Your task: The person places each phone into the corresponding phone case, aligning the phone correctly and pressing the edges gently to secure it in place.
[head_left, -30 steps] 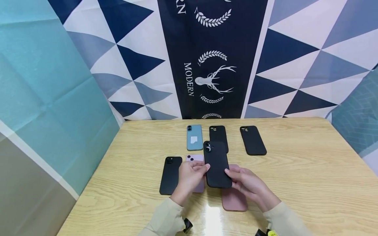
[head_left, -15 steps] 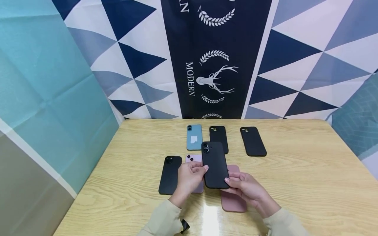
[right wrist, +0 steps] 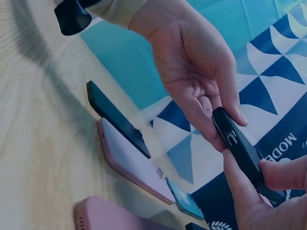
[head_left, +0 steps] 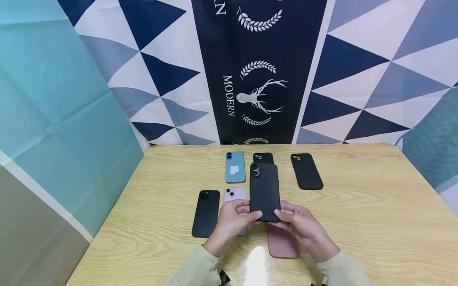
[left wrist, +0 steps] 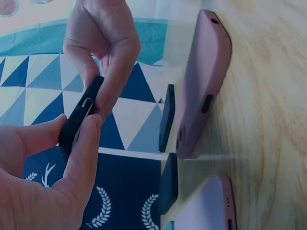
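A black phone case (head_left: 264, 190) with ringed lens openings is held upright above the table, back toward me. Whether a phone sits inside, I cannot tell. My left hand (head_left: 232, 220) pinches its lower left edge, thumb on the back. On the lower right, my right hand (head_left: 304, 228) pinches it the same way. The left wrist view shows a small slot in the edge of the case (left wrist: 76, 117), between thumb and fingers. Below the hands lies a pink phone case (head_left: 283, 243), partly covered by the right hand. A lilac phone (head_left: 236, 194) is partly behind the left hand.
To the left lies a black phone (head_left: 206, 214). Further back are a blue phone (head_left: 235, 159) with a white label, a black case (head_left: 263, 157) partly hidden by the held one, and another black case (head_left: 307, 171). A patterned cloth (head_left: 264, 71) hangs behind the wooden table (head_left: 375, 206).
The held case has moved up and slightly right and now stands straighter. Both thumbs now press nearer its bottom edge. The things on the table have stayed put.
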A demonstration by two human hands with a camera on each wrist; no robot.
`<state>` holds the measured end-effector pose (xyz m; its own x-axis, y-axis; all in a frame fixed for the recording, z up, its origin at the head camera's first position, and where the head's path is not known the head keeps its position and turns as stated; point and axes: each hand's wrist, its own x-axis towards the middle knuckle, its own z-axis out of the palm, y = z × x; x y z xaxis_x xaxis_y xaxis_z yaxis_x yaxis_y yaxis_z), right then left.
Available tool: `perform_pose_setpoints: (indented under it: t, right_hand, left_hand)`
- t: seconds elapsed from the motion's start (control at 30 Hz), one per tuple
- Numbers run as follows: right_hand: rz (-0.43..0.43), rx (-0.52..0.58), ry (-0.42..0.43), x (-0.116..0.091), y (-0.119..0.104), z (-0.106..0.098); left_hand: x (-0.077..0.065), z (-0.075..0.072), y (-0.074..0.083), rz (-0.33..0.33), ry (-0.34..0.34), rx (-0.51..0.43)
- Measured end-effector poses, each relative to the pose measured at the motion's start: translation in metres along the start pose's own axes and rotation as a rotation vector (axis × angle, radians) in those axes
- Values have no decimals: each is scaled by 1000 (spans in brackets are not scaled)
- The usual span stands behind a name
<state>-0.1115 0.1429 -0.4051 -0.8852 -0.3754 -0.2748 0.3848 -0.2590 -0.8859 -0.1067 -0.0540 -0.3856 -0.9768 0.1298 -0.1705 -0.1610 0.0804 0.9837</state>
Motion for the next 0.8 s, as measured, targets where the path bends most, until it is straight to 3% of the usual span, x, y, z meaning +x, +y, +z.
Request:
perform_pose_setpoints:
  t: [0.1, 0.4, 0.63, 0.8]
  right_hand:
    - [-14, -3, -9, 0, -3, 0]
    - [-14, -25, 1, -2, -1, 2]
    - [-25, -60, -25, -2, 1, 2]
    - [-34, -94, -57, -1, -3, 2]
  left_hand:
    - [-1, 0, 3, -10, -28, -71]
    - [-3, -1, 1, -3, -45, -44]
    - [1, -7, -6, -84, -63, -112]
    - [1, -9, -6, -85, -72, -145]
